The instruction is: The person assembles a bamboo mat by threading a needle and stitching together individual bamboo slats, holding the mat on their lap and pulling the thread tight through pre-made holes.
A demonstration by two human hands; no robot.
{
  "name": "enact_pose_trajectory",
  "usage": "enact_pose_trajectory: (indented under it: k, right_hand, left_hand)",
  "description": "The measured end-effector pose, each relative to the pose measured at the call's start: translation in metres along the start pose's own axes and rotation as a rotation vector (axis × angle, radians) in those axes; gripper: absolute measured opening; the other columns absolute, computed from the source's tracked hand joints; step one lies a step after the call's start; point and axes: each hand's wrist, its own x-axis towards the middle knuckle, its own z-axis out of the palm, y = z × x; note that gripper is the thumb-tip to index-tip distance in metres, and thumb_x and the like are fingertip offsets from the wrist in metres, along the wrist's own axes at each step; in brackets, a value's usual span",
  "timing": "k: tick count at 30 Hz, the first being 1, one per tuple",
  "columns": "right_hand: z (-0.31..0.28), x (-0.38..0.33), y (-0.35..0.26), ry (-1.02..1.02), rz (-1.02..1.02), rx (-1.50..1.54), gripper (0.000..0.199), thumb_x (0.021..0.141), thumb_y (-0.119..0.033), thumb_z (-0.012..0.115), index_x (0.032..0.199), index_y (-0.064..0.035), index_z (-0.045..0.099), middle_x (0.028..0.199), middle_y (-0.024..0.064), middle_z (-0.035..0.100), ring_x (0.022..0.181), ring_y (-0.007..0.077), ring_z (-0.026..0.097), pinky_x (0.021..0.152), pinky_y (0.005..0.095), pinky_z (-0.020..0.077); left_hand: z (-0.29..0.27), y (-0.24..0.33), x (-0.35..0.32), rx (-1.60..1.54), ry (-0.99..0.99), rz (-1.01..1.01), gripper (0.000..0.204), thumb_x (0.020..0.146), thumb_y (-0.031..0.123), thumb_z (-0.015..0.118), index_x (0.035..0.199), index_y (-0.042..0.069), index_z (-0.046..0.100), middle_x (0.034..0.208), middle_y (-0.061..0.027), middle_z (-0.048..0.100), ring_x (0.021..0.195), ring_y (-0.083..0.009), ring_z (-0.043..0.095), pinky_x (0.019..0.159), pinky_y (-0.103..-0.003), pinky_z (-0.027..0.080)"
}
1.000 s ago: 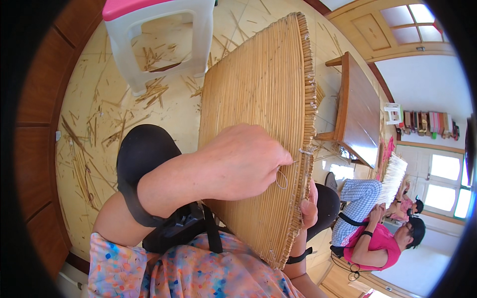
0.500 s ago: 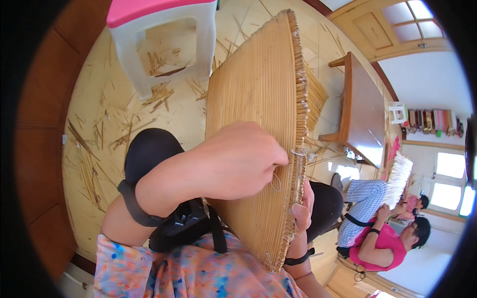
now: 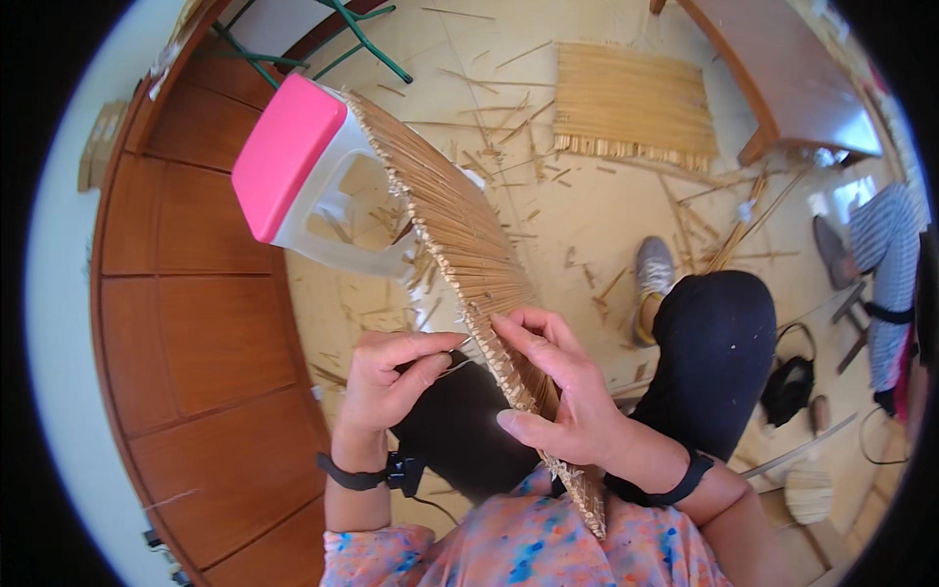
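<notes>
Reed mat (image 3: 465, 220): slanting upward
Left fingers (image 3: 430, 343): I'm pinching a strand (image 3: 460, 364) — nearly closed
Right fingers (image 3: 536, 346): I'm gripping its edge — widely parted

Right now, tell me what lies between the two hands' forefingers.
In the head view, the edge of the reed mat that the right hand grips lies there.

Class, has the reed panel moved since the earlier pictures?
Yes, leftward: the reed panel now overlaps the pink-topped stool; its cut-end edge earlier stood well right.
</notes>
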Motion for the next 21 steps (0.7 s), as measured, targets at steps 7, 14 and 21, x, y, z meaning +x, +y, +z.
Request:
enact_pose_trajectory:
  k: [7, 14, 21]
  right_hand:
    - [0.007, -0.001, 0.004, 0.080, -0.057, -0.010, 0.075, 0.072, -0.021, 0.078, 0.133, 0.0094, 0.047, 0.126, 0.0209, 0.046, 0.117, 0.0335, 0.049, 0.101, 0.0381, 0.0410]
    - [0.006, 0.002, 0.004, 0.050, -0.070, 0.014, 0.074, 0.072, -0.022, 0.078, 0.131, 0.0102, 0.048, 0.124, 0.0212, 0.046, 0.112, 0.0339, 0.049, 0.098, 0.0399, 0.0431]
    - [0.004, 0.002, 0.003, 0.059, -0.084, -0.033, 0.074, 0.072, -0.024, 0.077, 0.131, 0.0103, 0.049, 0.125, 0.0211, 0.047, 0.114, 0.0349, 0.048, 0.099, 0.0407, 0.0431]
  left_hand:
    - [-0.005, 0.008, -0.005, 0.059, 0.040, -0.016, 0.024, 0.081, -0.011, 0.063, 0.101, -0.003, 0.071, 0.071, -0.0053, 0.065, 0.058, -0.0091, 0.056, 0.052, -0.022, 0.042]
    - [-0.014, 0.016, -0.007, 0.157, 0.005, -0.061, 0.020, 0.077, -0.012, 0.063, 0.094, -0.004, 0.071, 0.072, -0.0094, 0.066, 0.059, -0.0134, 0.061, 0.054, -0.024, 0.044]
    - [-0.010, 0.018, -0.004, 0.171, 0.034, -0.105, 0.018, 0.078, -0.011, 0.065, 0.094, -0.005, 0.071, 0.085, -0.0135, 0.073, 0.071, -0.0159, 0.069, 0.065, -0.024, 0.051]
